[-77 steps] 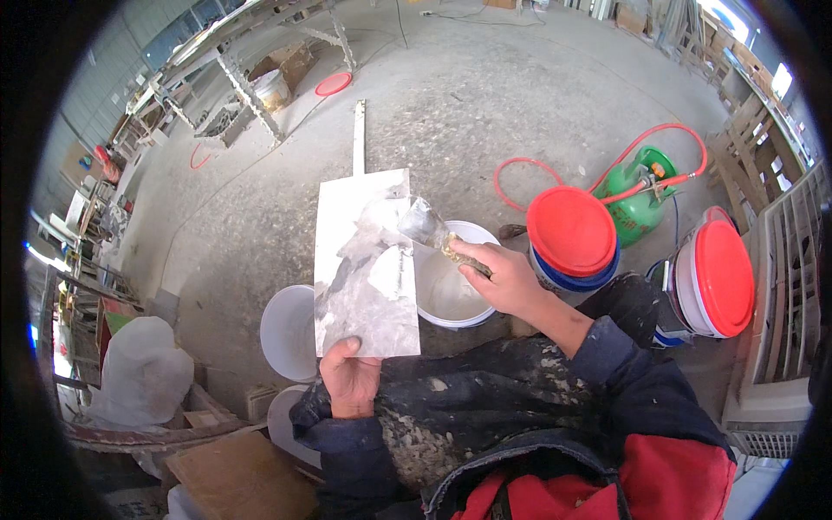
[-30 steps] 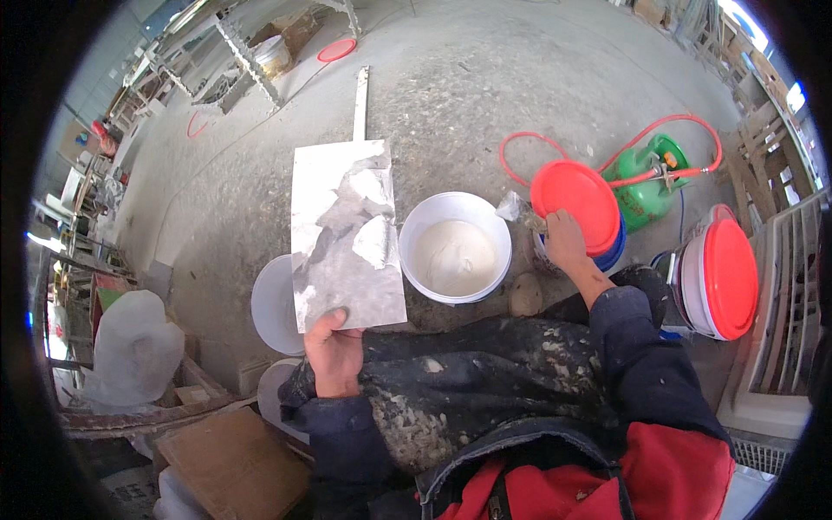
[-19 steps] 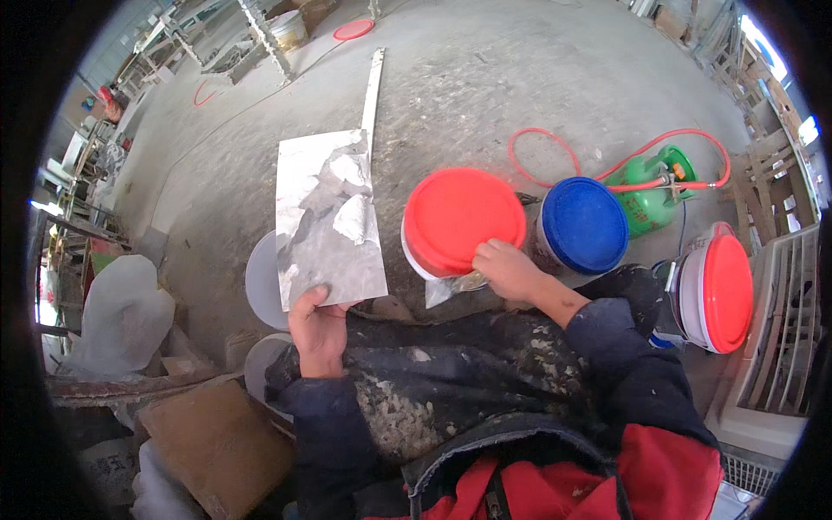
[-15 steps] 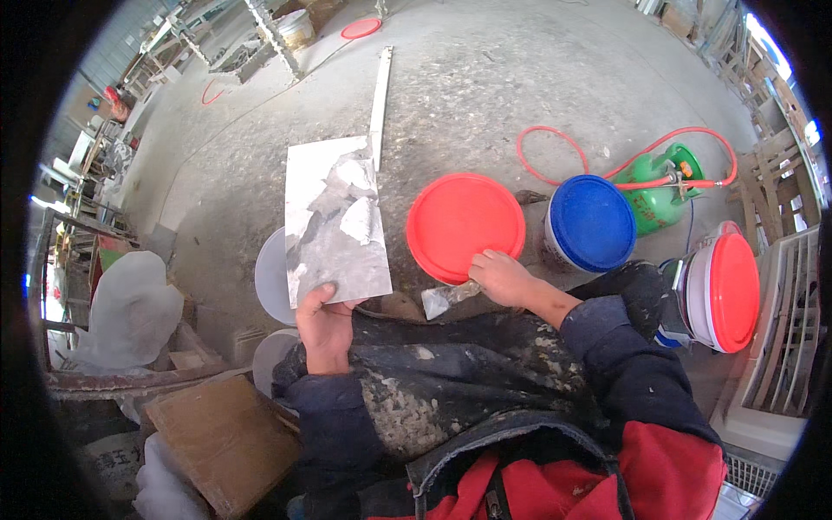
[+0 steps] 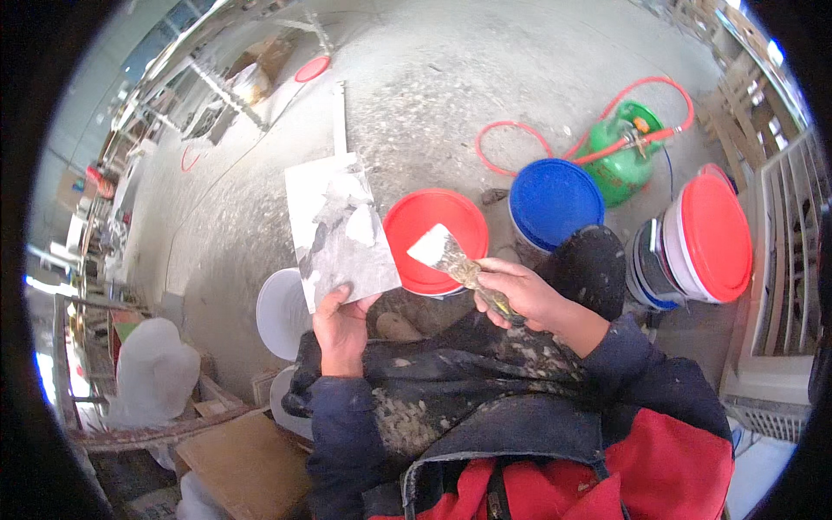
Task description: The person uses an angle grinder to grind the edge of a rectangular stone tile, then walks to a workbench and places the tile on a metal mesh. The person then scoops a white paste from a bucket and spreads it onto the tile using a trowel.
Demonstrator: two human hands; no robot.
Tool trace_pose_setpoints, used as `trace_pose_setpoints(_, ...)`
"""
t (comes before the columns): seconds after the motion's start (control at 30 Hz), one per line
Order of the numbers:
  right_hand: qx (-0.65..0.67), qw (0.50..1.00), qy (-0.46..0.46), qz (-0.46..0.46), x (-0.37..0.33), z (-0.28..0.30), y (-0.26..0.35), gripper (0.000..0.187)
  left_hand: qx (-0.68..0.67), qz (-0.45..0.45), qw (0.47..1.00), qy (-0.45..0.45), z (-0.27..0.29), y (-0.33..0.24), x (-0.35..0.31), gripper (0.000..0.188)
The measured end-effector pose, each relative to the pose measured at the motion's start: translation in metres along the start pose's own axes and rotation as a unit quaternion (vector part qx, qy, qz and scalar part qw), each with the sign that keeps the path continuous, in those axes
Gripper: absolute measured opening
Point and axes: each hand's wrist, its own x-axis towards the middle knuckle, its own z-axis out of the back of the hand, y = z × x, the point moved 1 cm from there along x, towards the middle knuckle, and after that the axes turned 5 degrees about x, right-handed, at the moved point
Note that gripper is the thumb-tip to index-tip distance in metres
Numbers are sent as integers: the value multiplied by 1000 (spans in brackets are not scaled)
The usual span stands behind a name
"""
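Note:
My left hand [image 5: 341, 329] grips the near edge of a flat rectangular board [image 5: 347, 269], thumb on top and fingers underneath. White paste [image 5: 360, 225] is smeared and heaped over the board's far half. In my right hand [image 5: 526, 299] is a putty knife [image 5: 472, 270], its stained handle wrapped by my fingers. The blade points up and left, with white paste on it, over the red lid [image 5: 451, 208] of a bucket. The knife is apart from the board.
A blue-lidded bucket [image 5: 556, 204] and a green gas cylinder [image 5: 620, 160] with a red hose [image 5: 542, 130] stand to the right. Nearer right are stacked red-lidded buckets [image 5: 715, 238]. A cardboard box [image 5: 243, 468] lies at lower left, near a white lumpy plastic bundle [image 5: 156, 368].
My right hand has lifted and turned the putty knife, so its blade now points up over the red lid. The view has shifted; the left hand still grips the board.

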Motion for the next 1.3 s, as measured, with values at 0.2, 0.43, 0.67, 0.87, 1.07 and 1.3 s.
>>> trace_pose_setpoints(0.2, 127, 988, -87, 8, -27, -26, -10, 29, -123, 92, 988, 13, -13, 39, -1, 66)
trace_pose_setpoints(0.43, 126, 978, -164, -24, -28, 16, -42, 29, -158, 168, 973, 14, 2, 129, -5, 57)
trace_pose_setpoints(0.67, 92, 971, -193, -106, -11, 18, -64, 33, -130, 338, 924, -123, 15, 183, -24, 45)
trace_pose_setpoints(0.87, 33, 965, -208, -153, 7, 8, -87, 34, -114, 331, 927, -138, 13, 189, -21, 50)
trace_pose_setpoints(1.07, 73, 953, -267, -126, 57, 5, -73, 25, -24, 330, 932, -151, 3, 182, -25, 47)
trace_pose_setpoints(1.3, 72, 947, -274, -152, 121, 37, -11, 16, -34, 339, 921, -190, 0, 185, -21, 40)
